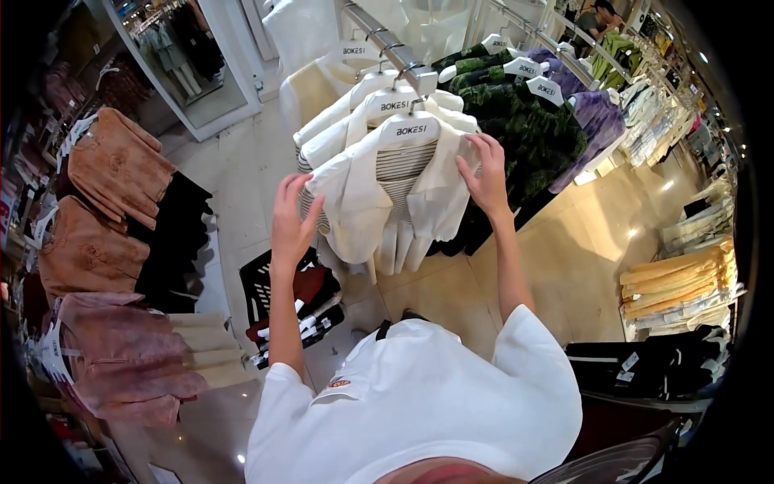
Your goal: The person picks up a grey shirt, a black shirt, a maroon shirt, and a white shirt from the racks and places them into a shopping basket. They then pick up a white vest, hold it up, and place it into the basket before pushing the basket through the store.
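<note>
A cream jacket with wide lapels (355, 194) hangs at the front of a rail, layered over a striped top (395, 173). Its white hanger (409, 129) reads BOKESI. At the garment's left shoulder edge is my left hand (294, 216), fingertips touching the cloth and thumb spread away. On the opposite shoulder rests my right hand (486, 177), its fingers over the upper edge and the thumb lower down, apart from them. Neither hand shows a closed grip. More cream garments (334, 101) hang close behind on matching hangers.
The metal rail (395, 48) ends just above the jacket. Dark green patterned clothes (524, 121) hang to the right, brown tops (121, 165) to the left. A black basket (256, 282) holding dark items stands on the tiled floor below my left arm. A mirror (181, 60) stands behind.
</note>
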A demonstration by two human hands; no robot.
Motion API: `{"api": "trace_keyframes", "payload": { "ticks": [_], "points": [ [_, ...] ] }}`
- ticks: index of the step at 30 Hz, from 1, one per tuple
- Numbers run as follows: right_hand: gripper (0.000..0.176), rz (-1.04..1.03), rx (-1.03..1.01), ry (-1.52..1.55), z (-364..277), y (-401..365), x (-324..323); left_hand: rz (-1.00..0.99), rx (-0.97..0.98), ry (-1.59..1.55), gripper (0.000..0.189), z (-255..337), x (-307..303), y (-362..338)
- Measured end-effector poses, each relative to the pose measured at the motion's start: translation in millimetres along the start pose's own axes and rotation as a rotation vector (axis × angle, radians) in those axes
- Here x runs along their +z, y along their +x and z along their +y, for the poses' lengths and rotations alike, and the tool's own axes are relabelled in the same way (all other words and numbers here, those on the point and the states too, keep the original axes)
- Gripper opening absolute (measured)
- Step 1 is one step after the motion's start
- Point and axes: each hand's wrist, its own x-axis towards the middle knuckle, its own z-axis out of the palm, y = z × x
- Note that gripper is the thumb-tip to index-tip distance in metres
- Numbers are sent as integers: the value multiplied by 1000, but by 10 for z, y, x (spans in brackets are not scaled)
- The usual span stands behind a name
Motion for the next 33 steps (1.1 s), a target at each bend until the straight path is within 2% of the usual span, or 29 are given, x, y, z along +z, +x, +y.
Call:
{"api": "trace_keyframes", "payload": {
  "ticks": [2, 4, 6, 8, 9, 11, 14, 23, 28, 30, 33],
  "points": [
    [43, -19, -39, -47, 131, 110, 46, -12, 109, 77, 30, 26, 160, 202],
    [42, -219, -10, 148, 235, 221, 116, -35, 133, 98, 32, -37, 339, 358],
    [45, -256, -16, 139, 318, 265, 148, -62, 156, 118, 33, -115, 457, 417],
    [39, -278, 45, 179, 290, 330, 122, -187, -25, 54, 34, -185, 511, 456],
    [39, -275, 43, 181, 278, 363, 113, -185, -23, 56, 34, -160, 496, 458],
    [35, -401, 87, 149, 276, 414, 88, -213, -72, 79, 33, -75, 451, 434],
    [37, -328, 93, 200, 370, 375, 212, -167, -46, 61, 31, -44, 442, 394],
    [34, -304, 179, 250, 344, 441, 75, -156, 34, -4, 33, 195, 216, 520],
    [32, -384, 278, 254, 380, 54, -103, -229, -52, -200, 33, -34, 276, 275],
    [29, -295, 303, 310, 309, -124, -229, -266, -122, -314, 34, -91, 274, 130],
    [27, -323, 320, 250, 359, -380, -322, -321, -217, -291, 36, -145, 280, -79]
  ]
}}
